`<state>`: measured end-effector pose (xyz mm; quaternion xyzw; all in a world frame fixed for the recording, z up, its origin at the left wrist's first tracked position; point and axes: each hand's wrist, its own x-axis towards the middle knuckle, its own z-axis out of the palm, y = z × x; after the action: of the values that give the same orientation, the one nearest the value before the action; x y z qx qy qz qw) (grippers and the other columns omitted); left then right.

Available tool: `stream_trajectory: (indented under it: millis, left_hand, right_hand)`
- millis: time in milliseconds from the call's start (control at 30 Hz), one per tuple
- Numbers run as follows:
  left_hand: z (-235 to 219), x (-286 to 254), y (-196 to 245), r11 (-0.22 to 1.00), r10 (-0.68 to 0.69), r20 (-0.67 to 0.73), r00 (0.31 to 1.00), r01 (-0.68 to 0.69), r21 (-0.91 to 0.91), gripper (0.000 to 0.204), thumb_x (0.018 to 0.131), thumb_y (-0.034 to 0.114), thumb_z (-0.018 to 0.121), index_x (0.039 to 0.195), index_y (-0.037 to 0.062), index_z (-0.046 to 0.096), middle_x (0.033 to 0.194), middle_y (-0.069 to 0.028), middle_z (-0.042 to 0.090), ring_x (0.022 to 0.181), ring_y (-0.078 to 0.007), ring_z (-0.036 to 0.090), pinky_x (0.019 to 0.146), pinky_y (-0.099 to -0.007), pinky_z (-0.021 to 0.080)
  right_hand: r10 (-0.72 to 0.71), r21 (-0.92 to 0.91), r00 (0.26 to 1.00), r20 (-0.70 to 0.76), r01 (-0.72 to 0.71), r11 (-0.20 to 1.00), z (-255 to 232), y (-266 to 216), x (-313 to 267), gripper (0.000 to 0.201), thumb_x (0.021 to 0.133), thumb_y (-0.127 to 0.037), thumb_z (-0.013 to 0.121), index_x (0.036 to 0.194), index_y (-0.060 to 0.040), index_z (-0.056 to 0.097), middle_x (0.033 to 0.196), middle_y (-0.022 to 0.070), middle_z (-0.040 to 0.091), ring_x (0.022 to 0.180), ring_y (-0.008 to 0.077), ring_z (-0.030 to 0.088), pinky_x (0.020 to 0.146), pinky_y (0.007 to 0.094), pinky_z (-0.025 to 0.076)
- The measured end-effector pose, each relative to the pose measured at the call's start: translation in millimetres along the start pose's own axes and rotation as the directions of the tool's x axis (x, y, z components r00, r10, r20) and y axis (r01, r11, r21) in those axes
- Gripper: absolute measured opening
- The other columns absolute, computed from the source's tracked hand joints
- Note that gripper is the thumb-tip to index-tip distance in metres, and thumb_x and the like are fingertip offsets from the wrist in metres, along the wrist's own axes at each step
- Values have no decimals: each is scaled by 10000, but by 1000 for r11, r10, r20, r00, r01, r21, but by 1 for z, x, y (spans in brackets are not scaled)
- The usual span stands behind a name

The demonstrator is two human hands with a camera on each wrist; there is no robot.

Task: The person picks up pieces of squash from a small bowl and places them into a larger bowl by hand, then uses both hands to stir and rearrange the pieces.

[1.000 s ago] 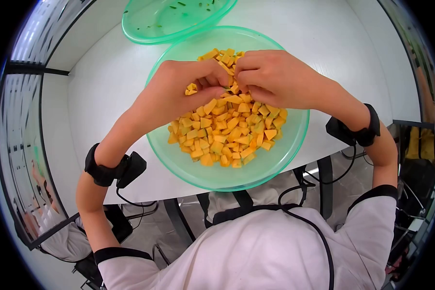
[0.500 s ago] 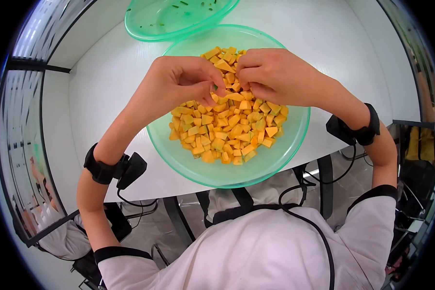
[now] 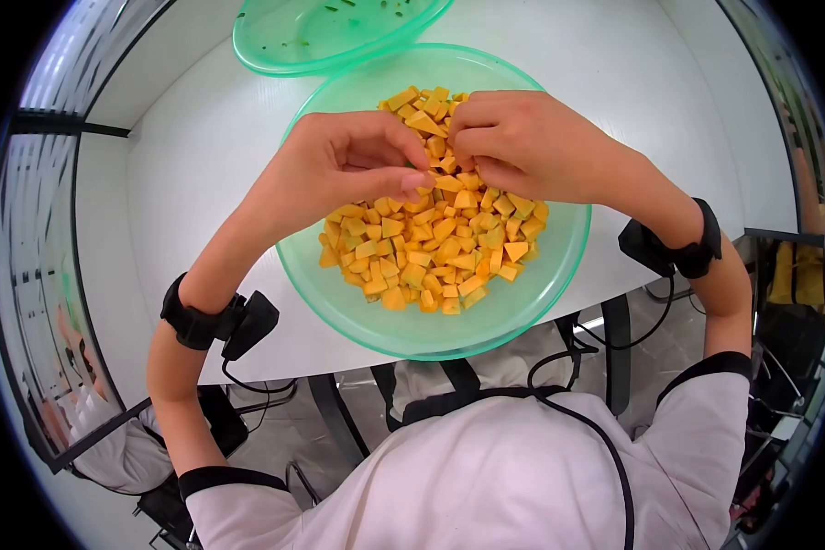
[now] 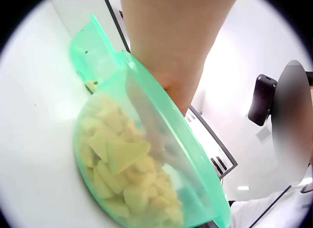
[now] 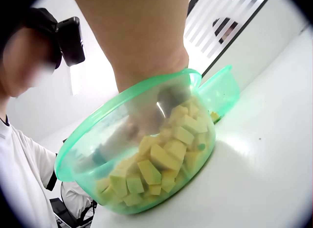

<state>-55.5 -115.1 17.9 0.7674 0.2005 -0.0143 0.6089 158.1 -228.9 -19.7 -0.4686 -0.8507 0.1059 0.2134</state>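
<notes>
Diced orange pumpkin (image 3: 431, 243), some pieces edged with green skin, is heaped in a wide translucent green bowl (image 3: 339, 316). My left hand (image 3: 344, 160) is over the heap's left side, its thumb and index fingertips close together at the pumpkin. Facing it from the right, my right hand (image 3: 522, 142) has bent fingers reaching down into the pieces, their tips hidden. Whether either hand pinches a piece, I cannot tell. Both wrist views show the pumpkin (image 4: 122, 164) (image 5: 156, 162) through the bowl's cloudy side, with the hands blurred behind it.
A second green bowl (image 3: 339, 37) touches or overlaps the first one's far rim and has small dark green bits inside. Both stand on a white table (image 3: 632, 82). Black wrist cameras (image 3: 247, 325) with cables sit on my forearms. A glass panel (image 3: 64, 275) stands at the left.
Half a second ago the left fingertips held a small green bit over the heap; it no longer shows, and those fingertips have moved slightly right. The right hand stays nearly in place.
</notes>
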Motion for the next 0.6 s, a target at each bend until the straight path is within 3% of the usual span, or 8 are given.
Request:
stream_trajectory:
  millis: [267, 367, 600]
  left_hand:
    - [4, 0, -7, 995, 103, -16, 995, -103, -8, 129, 893, -55, 547, 1002, -20, 607, 900, -101, 693, 785, -135, 676, 710, -239, 546]
    - [6, -1, -1, 999, 32, -20, 999, -32, -8, 158, 890, -69, 541, 1022, -30, 619, 898, -111, 693, 775, -136, 672, 716, -244, 551]
    - [6, 1, -2, 991, 75, -19, 997, -73, 110, 156, 861, -35, 609, 1012, -34, 644, 853, -103, 709, 758, -144, 693, 708, -237, 559]
  right_hand:
    - [3, -2, 1000, 4, -3, 1000, -1, -1, 1, 68, 752, -92, 621, 787, -39, 596, 816, 60, 563, 849, 238, 585, 716, 375, 495]
    - [0, -3, 1000, 0, 0, 1000, -1, -1, 1, 65, 751, -92, 622, 785, -43, 597, 812, 58, 560, 845, 235, 584, 715, 371, 496]
    - [-6, -11, 1000, -6, 6, 1000, -1, -1, 1, 62, 746, -92, 627, 774, -46, 595, 802, 53, 553, 833, 225, 579, 712, 362, 496]
